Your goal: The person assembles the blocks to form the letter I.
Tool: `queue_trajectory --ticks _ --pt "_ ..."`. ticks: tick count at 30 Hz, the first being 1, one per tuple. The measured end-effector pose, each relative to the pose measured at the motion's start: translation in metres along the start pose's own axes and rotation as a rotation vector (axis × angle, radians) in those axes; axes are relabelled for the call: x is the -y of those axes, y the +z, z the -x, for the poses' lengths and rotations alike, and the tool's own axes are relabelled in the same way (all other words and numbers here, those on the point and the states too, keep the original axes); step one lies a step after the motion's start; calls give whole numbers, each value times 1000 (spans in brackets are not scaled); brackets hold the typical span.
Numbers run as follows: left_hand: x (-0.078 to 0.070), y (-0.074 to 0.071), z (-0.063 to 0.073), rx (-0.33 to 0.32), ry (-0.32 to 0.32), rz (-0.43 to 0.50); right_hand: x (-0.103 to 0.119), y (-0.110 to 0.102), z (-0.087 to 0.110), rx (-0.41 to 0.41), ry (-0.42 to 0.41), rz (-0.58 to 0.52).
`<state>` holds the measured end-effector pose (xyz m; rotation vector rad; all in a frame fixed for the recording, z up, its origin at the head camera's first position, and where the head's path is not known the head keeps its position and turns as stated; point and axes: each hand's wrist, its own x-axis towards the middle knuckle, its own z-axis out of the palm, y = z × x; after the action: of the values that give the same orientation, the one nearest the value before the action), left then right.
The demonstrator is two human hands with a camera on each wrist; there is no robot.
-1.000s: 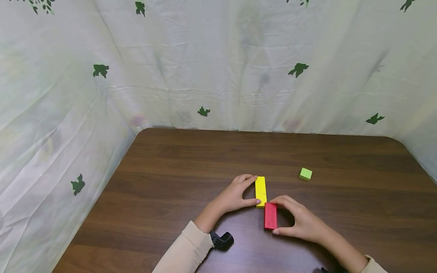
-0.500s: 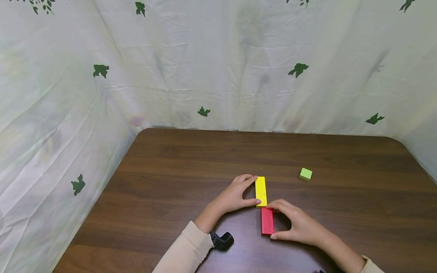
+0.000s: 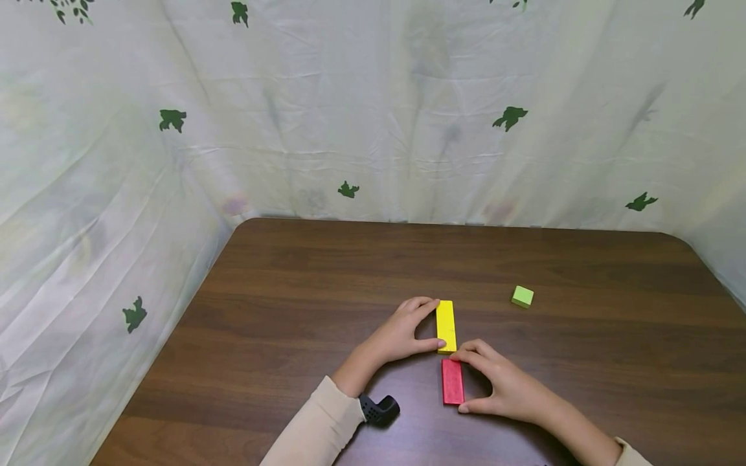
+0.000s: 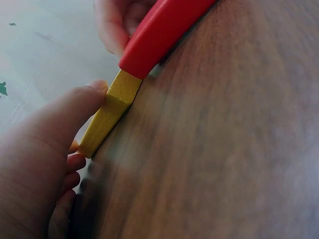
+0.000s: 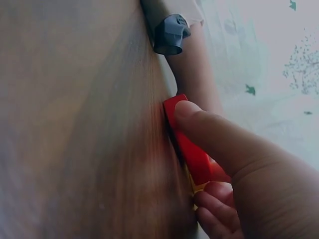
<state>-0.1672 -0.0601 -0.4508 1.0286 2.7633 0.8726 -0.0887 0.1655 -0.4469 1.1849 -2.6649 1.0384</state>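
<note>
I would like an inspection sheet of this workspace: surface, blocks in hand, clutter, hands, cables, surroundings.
Surface: dark brown wooden table, rounded far corners.
Job's things: yellow block lies flat, long side pointing away from the person; red block lies flat just nearer, almost end to end with it, shifted slightly.
Clutter: small green cube alone, to the right and farther back.
Hands: left hand pinches the yellow block between fingers and thumb; right hand pinches the red block the same way.
Cables: nothing seen; a black wrist device sits at the left sleeve.
Surroundings: white cloth with green leaf prints behind and at both sides.
</note>
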Motion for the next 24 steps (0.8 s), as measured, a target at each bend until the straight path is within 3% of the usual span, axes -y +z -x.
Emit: queue_trajectory --ticks 12,24 --pt "0 0 0 -4 0 3 -1 1 0 27 11 -9" --pt "-1 0 0 -5 1 1 -2 0 1 -20 -79 -47"
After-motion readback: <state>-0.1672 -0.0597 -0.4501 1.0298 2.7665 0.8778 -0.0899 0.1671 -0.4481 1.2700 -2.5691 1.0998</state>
